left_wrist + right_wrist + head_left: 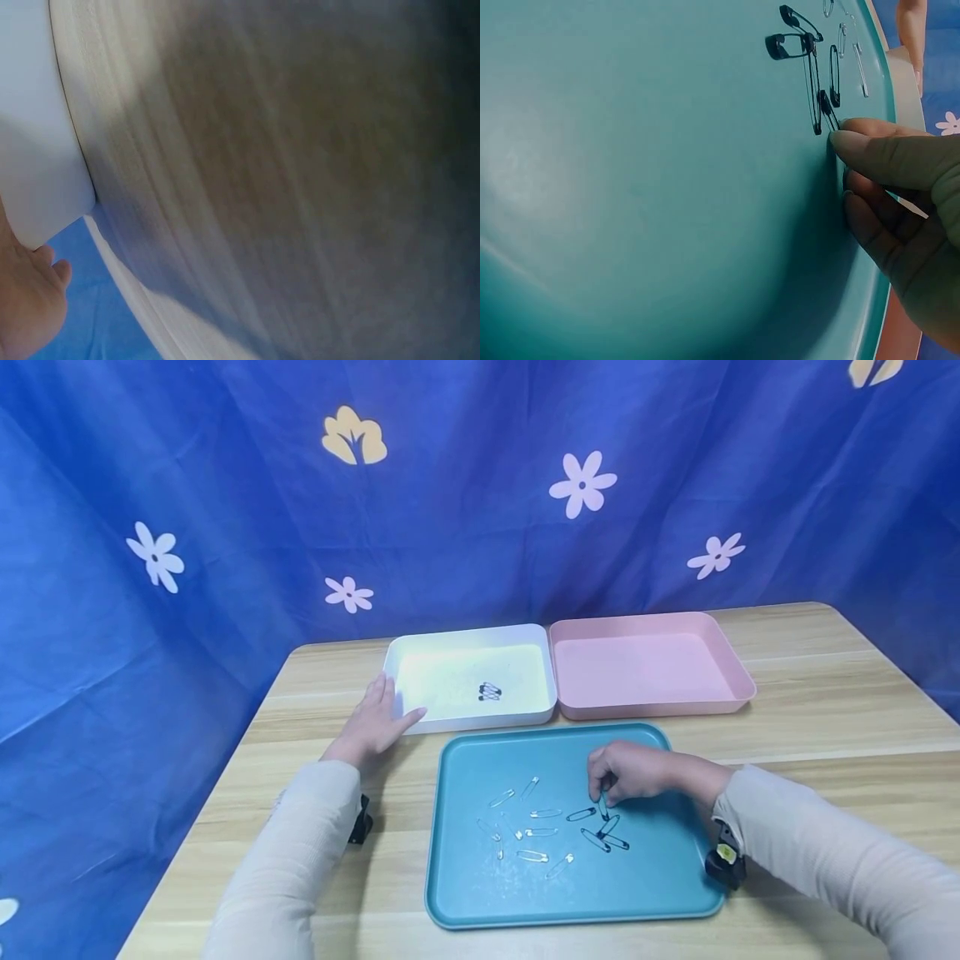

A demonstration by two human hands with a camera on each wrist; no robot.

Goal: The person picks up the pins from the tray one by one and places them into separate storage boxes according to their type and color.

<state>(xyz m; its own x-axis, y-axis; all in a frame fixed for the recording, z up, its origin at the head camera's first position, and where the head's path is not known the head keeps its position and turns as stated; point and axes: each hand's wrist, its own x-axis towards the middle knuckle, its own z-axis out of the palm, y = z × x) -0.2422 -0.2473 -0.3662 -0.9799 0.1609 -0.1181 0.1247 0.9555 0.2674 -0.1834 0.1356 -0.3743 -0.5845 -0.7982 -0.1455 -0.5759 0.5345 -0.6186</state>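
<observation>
My right hand (pixel 628 770) reaches over the blue-green tray (pixel 622 893), thumb and forefinger pinching one end of a black safety pin (pixel 826 105). Several other black safety pins (pixel 596 840) lie close below those fingertips. To their left, silver safety pins (pixel 532 856) are scattered across the same tray. At the left side of the white tray (pixel 480 722), my left hand (pixel 372 720) rests with straight fingers along the wall, thumb at the front rim. Inside that tray is a small cluster of black safety pins (pixel 490 692). The left wrist view catches only part of that hand (pixel 30 300).
A pink tray (pixel 652 706) stands against the white tray's right side, behind the blue-green one. All three sit on a wood-grain table (pixel 817 710). A blue curtain with flowers (pixel 465 527) hangs behind the table's back edge.
</observation>
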